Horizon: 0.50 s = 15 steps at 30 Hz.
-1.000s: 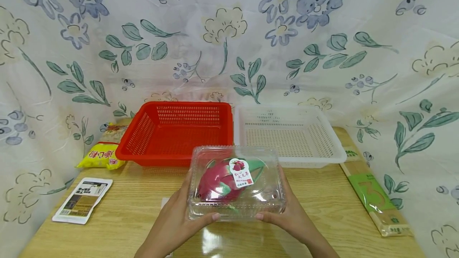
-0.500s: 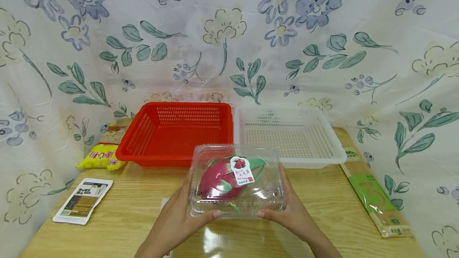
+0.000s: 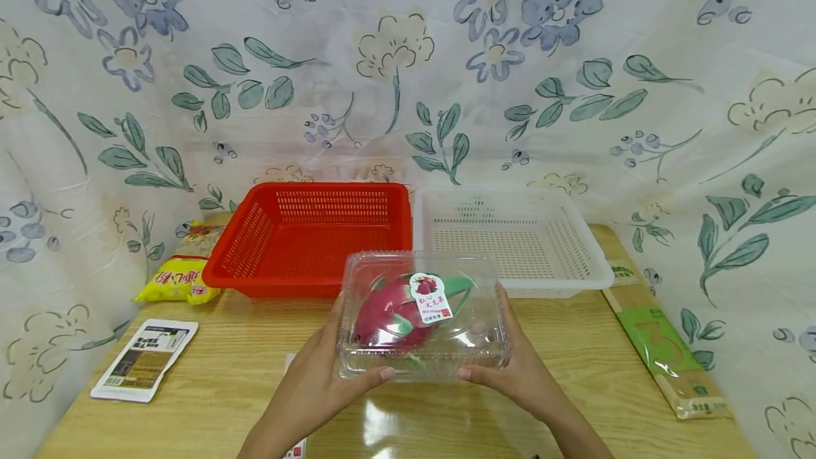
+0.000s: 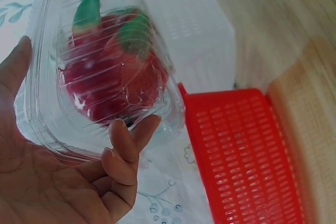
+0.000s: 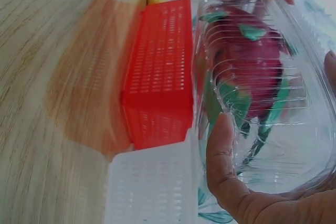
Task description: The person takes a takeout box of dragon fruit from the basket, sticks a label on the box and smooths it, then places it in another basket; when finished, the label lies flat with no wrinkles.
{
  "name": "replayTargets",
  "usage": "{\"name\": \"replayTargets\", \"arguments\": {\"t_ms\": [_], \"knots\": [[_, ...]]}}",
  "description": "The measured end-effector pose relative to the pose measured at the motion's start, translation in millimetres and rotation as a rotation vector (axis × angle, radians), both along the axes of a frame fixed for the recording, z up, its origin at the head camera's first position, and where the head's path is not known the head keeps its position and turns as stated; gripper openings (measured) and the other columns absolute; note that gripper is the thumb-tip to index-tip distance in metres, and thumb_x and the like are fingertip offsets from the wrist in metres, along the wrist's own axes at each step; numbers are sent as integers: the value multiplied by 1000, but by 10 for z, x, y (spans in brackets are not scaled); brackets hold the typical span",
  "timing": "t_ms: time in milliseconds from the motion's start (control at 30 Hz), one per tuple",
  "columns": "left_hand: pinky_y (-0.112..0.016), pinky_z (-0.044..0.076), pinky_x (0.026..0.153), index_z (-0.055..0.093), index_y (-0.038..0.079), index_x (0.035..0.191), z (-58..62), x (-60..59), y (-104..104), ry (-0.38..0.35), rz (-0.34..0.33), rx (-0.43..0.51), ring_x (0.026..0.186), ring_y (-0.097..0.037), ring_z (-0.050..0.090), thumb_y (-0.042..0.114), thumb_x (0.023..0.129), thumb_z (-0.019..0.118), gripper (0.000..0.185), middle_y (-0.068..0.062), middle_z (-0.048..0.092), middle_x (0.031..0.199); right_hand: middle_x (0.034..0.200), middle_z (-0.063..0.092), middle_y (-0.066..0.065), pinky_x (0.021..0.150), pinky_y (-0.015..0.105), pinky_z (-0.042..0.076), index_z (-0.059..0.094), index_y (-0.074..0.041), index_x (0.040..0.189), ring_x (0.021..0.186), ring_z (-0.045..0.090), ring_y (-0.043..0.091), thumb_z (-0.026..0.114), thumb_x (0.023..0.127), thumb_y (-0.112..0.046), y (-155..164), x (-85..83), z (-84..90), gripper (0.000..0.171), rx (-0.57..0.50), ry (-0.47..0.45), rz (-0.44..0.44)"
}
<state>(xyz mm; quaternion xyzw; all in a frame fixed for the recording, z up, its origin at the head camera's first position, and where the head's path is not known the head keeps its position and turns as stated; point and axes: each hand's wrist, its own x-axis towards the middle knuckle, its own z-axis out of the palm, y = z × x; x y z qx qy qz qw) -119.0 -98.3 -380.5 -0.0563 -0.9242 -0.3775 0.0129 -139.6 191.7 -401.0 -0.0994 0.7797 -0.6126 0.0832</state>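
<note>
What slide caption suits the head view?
Left hand and right hand hold a clear box of dragon fruit before red basket and white basket.

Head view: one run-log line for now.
left hand: holds clear box | right hand: holds it | dragon fruit: inside | table: below

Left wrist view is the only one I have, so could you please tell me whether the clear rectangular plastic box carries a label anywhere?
Observer: Yes, in the head view a white sticker with red fruit printed on it is on top of the clear rectangular plastic box, overlapping the magenta-and-green dragon fruit seen through it.
Operator: Thank you; how is the box held at its far end?
Observer: The right hand grips that end, with its thumb on the side nearest the person.
Operator: And what lies to the right of the white perforated plastic basket?
Observer: A long, flat tan packet with a green label, bearing a large 3, on the wooden table.
</note>
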Motion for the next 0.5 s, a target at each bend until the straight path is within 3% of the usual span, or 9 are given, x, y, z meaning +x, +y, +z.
{"name": "replayTargets", "arguments": {"t_ms": [500], "knots": [[-70,43,94,6,33,160,-19,-35,9,25,-9,-11,133,-46,47,68,73,74,115,-16,42,153,136,45,30,82,41,58,-6,-34,159,110,60,32,88,75,-19,25,-16,0,127,-4,12,-12]]}}
